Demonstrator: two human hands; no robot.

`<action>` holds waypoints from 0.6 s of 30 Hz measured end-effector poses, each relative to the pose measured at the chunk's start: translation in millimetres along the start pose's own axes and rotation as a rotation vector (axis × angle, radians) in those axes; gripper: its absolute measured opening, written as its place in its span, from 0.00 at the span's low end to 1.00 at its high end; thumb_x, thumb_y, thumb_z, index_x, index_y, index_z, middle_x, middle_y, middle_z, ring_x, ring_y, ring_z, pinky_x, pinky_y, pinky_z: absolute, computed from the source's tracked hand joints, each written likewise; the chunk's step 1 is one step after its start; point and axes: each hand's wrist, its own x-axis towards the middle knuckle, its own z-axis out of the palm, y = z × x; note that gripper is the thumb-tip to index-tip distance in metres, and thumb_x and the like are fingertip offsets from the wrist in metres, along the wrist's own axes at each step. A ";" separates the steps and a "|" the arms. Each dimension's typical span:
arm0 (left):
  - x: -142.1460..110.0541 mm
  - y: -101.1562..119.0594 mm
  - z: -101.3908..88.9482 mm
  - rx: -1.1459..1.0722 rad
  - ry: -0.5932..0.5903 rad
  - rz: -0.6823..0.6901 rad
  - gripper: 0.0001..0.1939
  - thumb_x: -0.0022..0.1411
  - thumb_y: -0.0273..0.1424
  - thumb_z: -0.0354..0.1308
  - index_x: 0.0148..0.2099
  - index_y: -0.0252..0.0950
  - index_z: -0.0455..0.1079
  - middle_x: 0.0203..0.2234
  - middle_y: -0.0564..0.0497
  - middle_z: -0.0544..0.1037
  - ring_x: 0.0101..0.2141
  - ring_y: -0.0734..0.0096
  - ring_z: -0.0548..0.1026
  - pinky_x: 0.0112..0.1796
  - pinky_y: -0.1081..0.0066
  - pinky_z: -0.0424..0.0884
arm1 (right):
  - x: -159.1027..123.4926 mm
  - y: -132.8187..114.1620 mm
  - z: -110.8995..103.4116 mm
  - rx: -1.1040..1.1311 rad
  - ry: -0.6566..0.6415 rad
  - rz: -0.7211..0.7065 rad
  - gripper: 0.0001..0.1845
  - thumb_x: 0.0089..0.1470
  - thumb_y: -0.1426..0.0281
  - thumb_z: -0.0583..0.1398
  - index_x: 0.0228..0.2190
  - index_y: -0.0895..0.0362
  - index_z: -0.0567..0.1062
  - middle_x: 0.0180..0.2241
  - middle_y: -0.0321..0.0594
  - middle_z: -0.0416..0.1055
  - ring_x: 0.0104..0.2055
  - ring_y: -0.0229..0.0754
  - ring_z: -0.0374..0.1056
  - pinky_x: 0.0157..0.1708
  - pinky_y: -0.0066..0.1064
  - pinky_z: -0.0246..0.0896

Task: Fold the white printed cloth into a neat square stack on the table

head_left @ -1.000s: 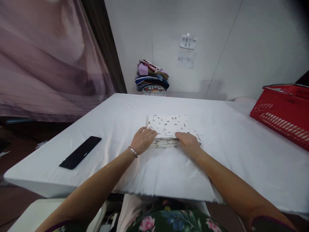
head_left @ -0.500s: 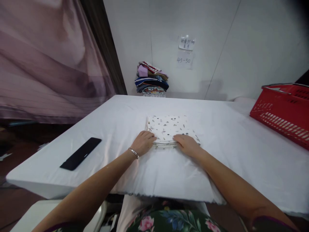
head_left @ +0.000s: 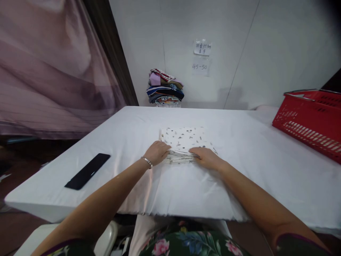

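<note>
A folded white cloth [head_left: 183,138] with a small dark print lies in layers on the white-covered table [head_left: 181,192]. At the near left corner, my left hand [head_left: 157,152] grips its edge, thumb toward the layers and fingers on top. Opposite it, my right hand [head_left: 206,156] pinches the near right corner the same way. Between the hands the upper layers are lifted slightly, and the stacked folds beneath show at the front. A bracelet [head_left: 147,162] circles my left wrist.
A black phone-like slab [head_left: 87,171] lies on the table's left. On the right stands a red plastic basket [head_left: 311,121] with a metal handle. Behind the far edge is a pile of folded fabrics [head_left: 165,87]. Paper signs [head_left: 201,57] hang on the wall, and a pink curtain [head_left: 53,71] hangs left.
Both hands have raised the near edge of the cloth's upper layers a little, so the front folds gap more. The view has shifted slightly to the right.
</note>
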 end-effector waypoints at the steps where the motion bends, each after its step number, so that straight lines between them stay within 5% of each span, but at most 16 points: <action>1: 0.9 -1.6 -0.2 -0.013 0.007 -0.003 0.11 0.60 0.29 0.46 0.44 0.36 0.67 0.32 0.48 0.75 0.37 0.66 0.71 0.41 0.63 0.63 | -0.2 0.4 0.7 0.001 0.006 0.004 0.22 0.49 0.77 0.51 0.47 0.52 0.67 0.47 0.38 0.68 0.46 0.41 0.63 0.43 0.32 0.56; 11: 3.9 -9.9 -5.2 -0.088 0.058 0.009 0.13 0.60 0.29 0.46 0.46 0.35 0.67 0.34 0.48 0.76 0.37 0.66 0.72 0.41 0.63 0.65 | 2.9 5.6 18.0 -0.092 0.103 0.026 0.20 0.55 0.66 0.52 0.51 0.54 0.63 0.50 0.42 0.65 0.49 0.44 0.62 0.45 0.35 0.57; 18: 4.7 -10.6 -11.5 -0.127 0.059 0.001 0.14 0.59 0.29 0.47 0.47 0.36 0.67 0.34 0.50 0.77 0.36 0.67 0.73 0.40 0.65 0.66 | 3.7 -1.4 22.4 -0.147 0.197 -0.006 0.19 0.55 0.69 0.53 0.50 0.56 0.62 0.49 0.45 0.63 0.49 0.44 0.59 0.43 0.34 0.59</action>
